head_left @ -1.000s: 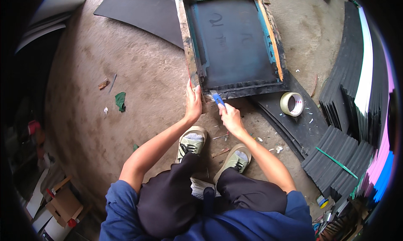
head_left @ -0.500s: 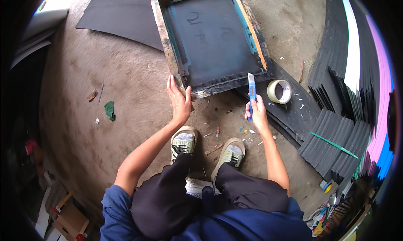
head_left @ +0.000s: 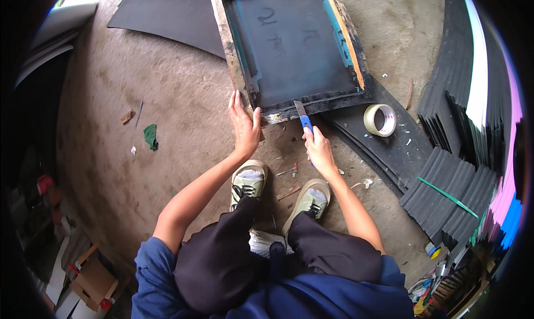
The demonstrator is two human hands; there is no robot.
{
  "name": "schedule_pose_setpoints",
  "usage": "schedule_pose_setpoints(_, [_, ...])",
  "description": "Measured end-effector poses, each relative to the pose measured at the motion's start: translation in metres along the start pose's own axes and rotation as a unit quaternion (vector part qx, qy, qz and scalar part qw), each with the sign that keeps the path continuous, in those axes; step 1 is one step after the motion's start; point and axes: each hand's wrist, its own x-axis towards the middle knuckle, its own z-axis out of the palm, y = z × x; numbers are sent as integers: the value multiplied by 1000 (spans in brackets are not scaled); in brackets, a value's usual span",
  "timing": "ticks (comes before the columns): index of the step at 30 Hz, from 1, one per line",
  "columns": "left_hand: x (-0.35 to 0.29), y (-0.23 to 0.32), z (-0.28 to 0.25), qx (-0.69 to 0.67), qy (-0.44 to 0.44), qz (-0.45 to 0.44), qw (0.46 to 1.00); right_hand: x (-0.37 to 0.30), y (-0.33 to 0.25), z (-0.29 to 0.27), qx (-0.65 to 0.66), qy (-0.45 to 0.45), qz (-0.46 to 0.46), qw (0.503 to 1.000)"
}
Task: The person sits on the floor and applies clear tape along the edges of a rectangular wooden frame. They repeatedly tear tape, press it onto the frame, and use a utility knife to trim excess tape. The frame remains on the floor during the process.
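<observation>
A screen-printing frame (head_left: 298, 52) with wooden sides and a dark mesh lies ahead of me, its near edge toward my feet. My left hand (head_left: 245, 131) rests against its near left corner, fingers stretched along the outer side and thumb apart. Closed in my right hand (head_left: 319, 148) is a blue utility knife (head_left: 305, 120), blade out. The blade tip lies over the near rim of the frame; whether it touches, I cannot tell. Part of the knife's handle is hidden by my fingers.
Right of the frame, a roll of clear tape (head_left: 380, 120) sits on dark foam sheets (head_left: 409, 146). A green-tied stack of black strips (head_left: 445, 192) stands beside tall sheet stacks (head_left: 445, 91). Another dark sheet (head_left: 167, 19) lies at the far left, and a green scrap (head_left: 150, 136) on the floor.
My right hand has moved left with the utility knife, bringing its blade from the near right corner to the middle of the near rim. My left hand stays at its corner.
</observation>
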Motion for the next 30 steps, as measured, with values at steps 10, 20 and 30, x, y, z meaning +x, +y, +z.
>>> schedule_pose_setpoints(10, [-1, -5, -7, -79, -46, 12, 996, 7, -4, 12, -19, 26, 18, 999])
schedule_pose_setpoints(20, [0, -10, -9, -85, -54, 22, 995, -1, -29, 0, 146, -64, 113, 981])
schedule_pose_setpoints(30, [1, -12, -10, -95, -67, 6, 993, -3, -23, 6, 132, -63, 104, 984])
